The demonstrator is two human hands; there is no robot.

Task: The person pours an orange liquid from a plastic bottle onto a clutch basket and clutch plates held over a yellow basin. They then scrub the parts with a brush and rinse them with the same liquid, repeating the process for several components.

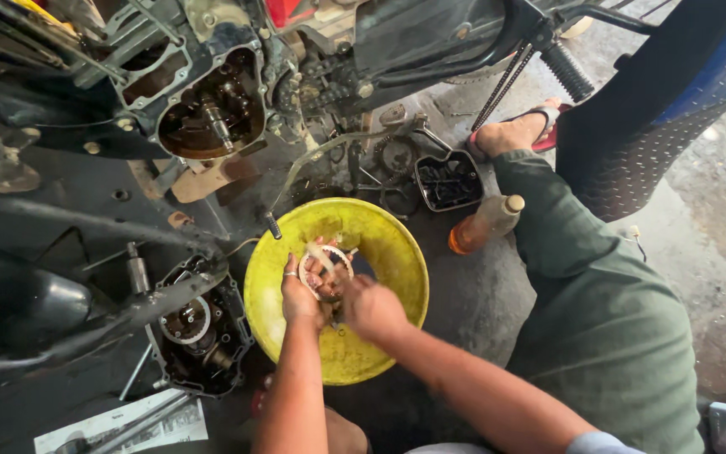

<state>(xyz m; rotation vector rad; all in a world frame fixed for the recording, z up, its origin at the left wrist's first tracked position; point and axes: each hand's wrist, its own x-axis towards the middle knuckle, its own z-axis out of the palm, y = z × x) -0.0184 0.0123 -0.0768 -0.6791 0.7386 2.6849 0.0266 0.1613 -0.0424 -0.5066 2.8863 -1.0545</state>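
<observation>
My left hand (300,294) and right hand (369,307) both clamped on pale toothed metal ring plate (325,256), oily, held upright between my fingers. Round yellow plastic basin (397,252) directly beneath grip. Open engine cover (199,332) left of grip.

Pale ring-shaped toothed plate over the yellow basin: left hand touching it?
Touching. Head view shows left hand fingers curled around the pale ring-shaped plate, above the yellow basin.

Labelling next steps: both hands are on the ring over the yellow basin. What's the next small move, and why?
Probably turn the pale toothed metal ring a little in the left hand so the right hand reaches another section. Both hands grip it over the round yellow plastic basin, and the hands hide part of the ring.
</observation>
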